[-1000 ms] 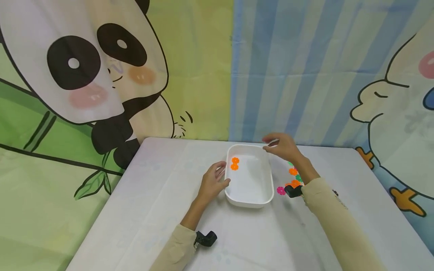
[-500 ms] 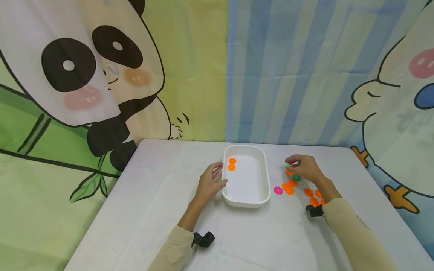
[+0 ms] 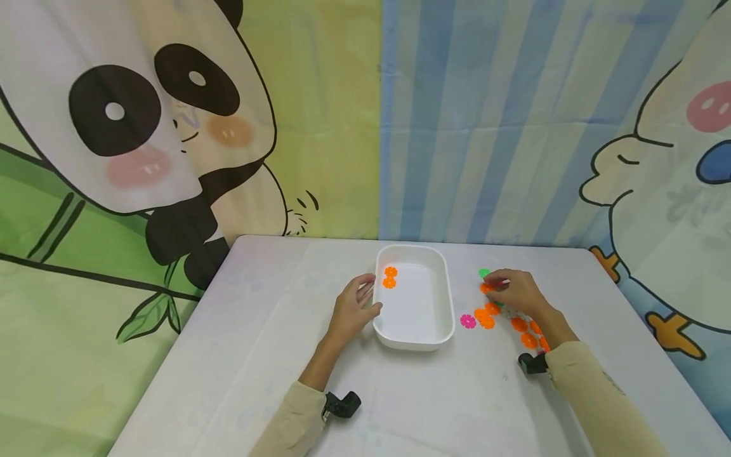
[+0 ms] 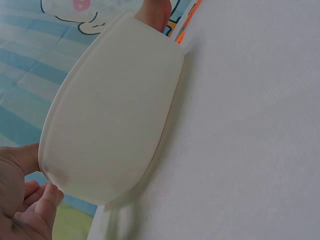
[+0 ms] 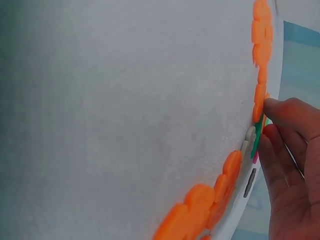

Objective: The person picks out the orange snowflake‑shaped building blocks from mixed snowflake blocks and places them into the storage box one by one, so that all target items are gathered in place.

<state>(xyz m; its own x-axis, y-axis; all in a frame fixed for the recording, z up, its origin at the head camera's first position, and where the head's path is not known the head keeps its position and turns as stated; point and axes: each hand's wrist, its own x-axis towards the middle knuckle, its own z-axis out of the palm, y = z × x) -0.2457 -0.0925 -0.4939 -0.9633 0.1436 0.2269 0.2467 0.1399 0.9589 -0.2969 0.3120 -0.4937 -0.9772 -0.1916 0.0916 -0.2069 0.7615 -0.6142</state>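
I have the left hand (image 3: 353, 309) at the left side of the white tray (image 3: 415, 336), thumb over the rim and fingers against the outer wall in a light grip. The tray sits near the middle of the frame on the white table (image 3: 285, 317), with two orange pieces (image 3: 389, 277) side by side in its upper left corner.

The right hand (image 3: 518, 292) is right of centre, low over the scattered flower-shaped pieces, its fingers bent toward the thumb with little space between them. A reddish sliver shows at the fingertips, but I cannot tell whether they have a piece pinched. Just beyond them lies a light green piece (image 3: 484, 272); toward the tray are an orange cluster (image 3: 486, 316) and a pink piece (image 3: 468, 321). More orange pieces (image 3: 529, 340) lie under the wrist.

I judge the step to be picking a single piece from this crowd. I'd come in with thumb and forefinger only, catch the thin disc by opposite edges, and lift straight up so its neighbours don't drag. The left hand need only steady the rim; squeezing harder could tip the tray.
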